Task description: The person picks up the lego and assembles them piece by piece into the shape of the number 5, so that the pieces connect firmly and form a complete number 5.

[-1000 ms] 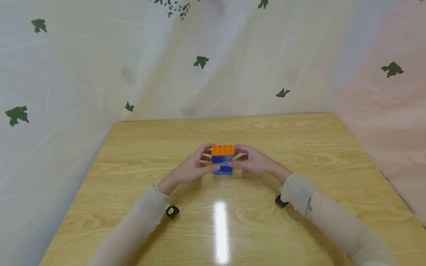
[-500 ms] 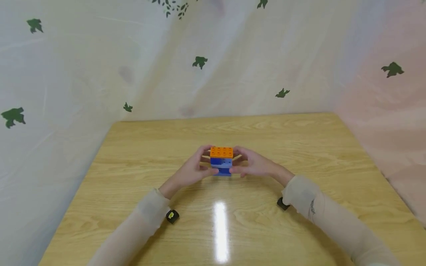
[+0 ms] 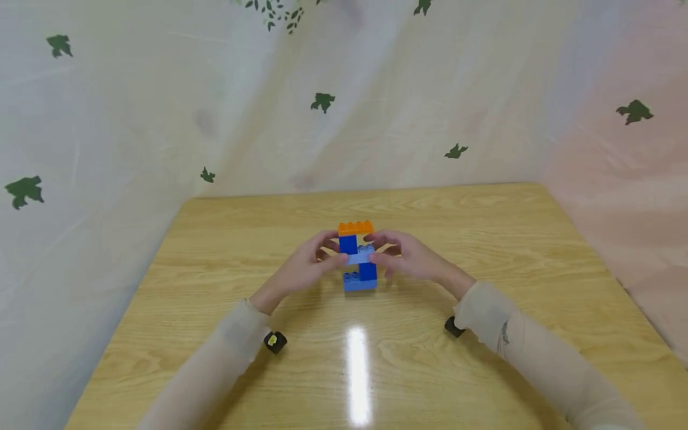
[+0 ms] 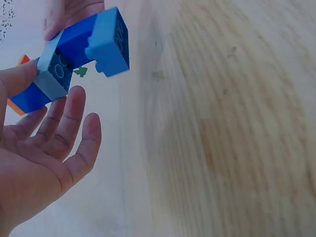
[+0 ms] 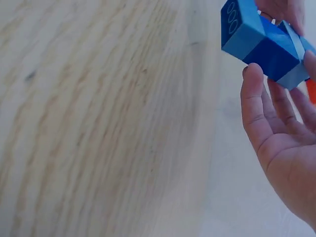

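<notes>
A stack of toy building bricks in an S shape is held up between both hands in the head view. An orange brick (image 3: 355,228) tops it, above a dark blue brick (image 3: 347,244) on the left. A light blue brick (image 3: 359,257) forms the middle, with another dark blue brick (image 3: 368,272) under its right side and a light blue bottom brick (image 3: 360,285). My left hand (image 3: 305,266) grips the left side, thumb on the middle brick. My right hand (image 3: 412,258) grips the right side likewise. The bottom brick's hollow underside (image 4: 121,42) shows in the left wrist view, off the table.
The wooden table (image 3: 226,239) stretches around the hands, with a bright light reflection near its front. A pale cloth (image 3: 258,119) with green leaf and bird shapes hangs behind it. Dark devices (image 3: 275,342) sit at the sleeve cuffs.
The stack has tilted back, so its front and the gaps between bricks show more and the orange top shows less. Both hands have shifted slightly with it and keep their hold.
</notes>
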`<state>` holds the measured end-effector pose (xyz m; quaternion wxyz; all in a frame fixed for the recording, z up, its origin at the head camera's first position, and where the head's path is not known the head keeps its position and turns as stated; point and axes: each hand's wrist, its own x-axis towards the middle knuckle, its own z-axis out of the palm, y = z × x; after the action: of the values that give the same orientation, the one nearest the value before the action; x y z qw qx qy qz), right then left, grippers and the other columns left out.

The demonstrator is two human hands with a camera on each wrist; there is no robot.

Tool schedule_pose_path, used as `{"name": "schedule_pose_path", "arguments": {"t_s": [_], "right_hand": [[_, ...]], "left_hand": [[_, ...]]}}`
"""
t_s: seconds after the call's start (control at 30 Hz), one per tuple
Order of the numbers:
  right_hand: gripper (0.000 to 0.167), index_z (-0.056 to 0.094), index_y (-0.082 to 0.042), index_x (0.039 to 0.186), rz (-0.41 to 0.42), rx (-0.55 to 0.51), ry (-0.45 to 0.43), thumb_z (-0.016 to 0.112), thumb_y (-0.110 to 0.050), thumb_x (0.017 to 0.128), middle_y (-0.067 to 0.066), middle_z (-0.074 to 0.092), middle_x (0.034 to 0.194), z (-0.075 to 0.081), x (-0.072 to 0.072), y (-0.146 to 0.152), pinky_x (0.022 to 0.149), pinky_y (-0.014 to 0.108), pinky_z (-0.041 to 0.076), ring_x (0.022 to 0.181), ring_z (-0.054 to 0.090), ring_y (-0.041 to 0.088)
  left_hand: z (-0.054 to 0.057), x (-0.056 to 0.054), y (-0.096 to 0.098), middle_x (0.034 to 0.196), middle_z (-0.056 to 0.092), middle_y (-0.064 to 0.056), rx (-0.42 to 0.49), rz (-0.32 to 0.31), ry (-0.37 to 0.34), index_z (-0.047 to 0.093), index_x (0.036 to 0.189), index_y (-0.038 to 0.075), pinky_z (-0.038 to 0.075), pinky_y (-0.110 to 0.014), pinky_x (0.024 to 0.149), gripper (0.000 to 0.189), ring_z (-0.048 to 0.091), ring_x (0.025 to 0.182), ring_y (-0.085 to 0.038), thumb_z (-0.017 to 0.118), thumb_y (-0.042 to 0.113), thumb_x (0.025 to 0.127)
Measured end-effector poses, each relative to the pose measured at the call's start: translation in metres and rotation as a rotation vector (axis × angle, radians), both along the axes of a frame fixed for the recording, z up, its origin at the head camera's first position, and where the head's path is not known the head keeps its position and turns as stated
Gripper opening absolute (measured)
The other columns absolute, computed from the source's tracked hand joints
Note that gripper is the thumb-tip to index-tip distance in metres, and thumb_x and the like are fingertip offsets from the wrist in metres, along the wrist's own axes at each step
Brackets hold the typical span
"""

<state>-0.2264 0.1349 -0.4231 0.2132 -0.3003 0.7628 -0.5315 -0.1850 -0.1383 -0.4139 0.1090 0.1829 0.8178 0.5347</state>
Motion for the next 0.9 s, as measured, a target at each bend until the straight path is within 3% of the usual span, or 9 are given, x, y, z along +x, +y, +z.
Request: {"name": "schedule_pose_path", "arguments": {"t_s": [0.13, 0.33, 0.6, 0.9], "right_hand": [[0.065, 0.036, -0.007, 0.154, -0.034, 0.004, -0.094, 0.066, -0.031, 0.101, 0.020, 0.061, 0.126, 0.006, -0.002, -0.003, 0.073, 0.050, 0.061, 0.097, 0.071, 0.034], [0.086, 0.011, -0.025, 0.163, -0.099, 0.007, -0.263, 0.068, -0.033, 0.099, 0.021, 0.059, 0.133, -0.001, -0.006, -0.005, 0.075, 0.051, 0.061, 0.097, 0.072, 0.034], [0.083, 0.009, -0.024, 0.163, -0.100, 0.049, -0.342, 0.064, -0.030, 0.102, 0.021, 0.061, 0.130, -0.012, -0.013, -0.013, 0.074, 0.048, 0.061, 0.095, 0.072, 0.035], [0.078, 0.014, -0.023, 0.163, -0.093, 0.113, -0.376, 0.063, -0.037, 0.102, 0.019, 0.063, 0.123, -0.014, -0.020, -0.013, 0.076, 0.045, 0.061, 0.094, 0.070, 0.033]], "left_hand": [[0.004, -0.003, 0.000, 0.123, 0.061, -0.016, 0.045, 0.024, -0.091, 0.040, 0.151, 0.008, 0.056, -0.053, 0.090, 0.064, 0.067, 0.101, -0.040, 0.065, 0.037, 0.101], [-0.007, -0.012, 0.002, 0.121, 0.062, -0.017, 0.064, 0.068, -0.200, 0.037, 0.153, 0.012, 0.057, -0.047, 0.089, 0.066, 0.069, 0.100, -0.037, 0.066, 0.039, 0.100], [-0.025, -0.021, 0.001, 0.119, 0.065, -0.015, 0.023, 0.109, -0.263, 0.035, 0.154, 0.013, 0.058, -0.038, 0.082, 0.065, 0.067, 0.099, -0.028, 0.064, 0.037, 0.101], [-0.027, -0.027, 0.001, 0.124, 0.065, -0.019, -0.015, 0.068, -0.256, 0.031, 0.156, 0.009, 0.056, -0.035, 0.080, 0.064, 0.065, 0.102, -0.027, 0.061, 0.030, 0.104]]}}
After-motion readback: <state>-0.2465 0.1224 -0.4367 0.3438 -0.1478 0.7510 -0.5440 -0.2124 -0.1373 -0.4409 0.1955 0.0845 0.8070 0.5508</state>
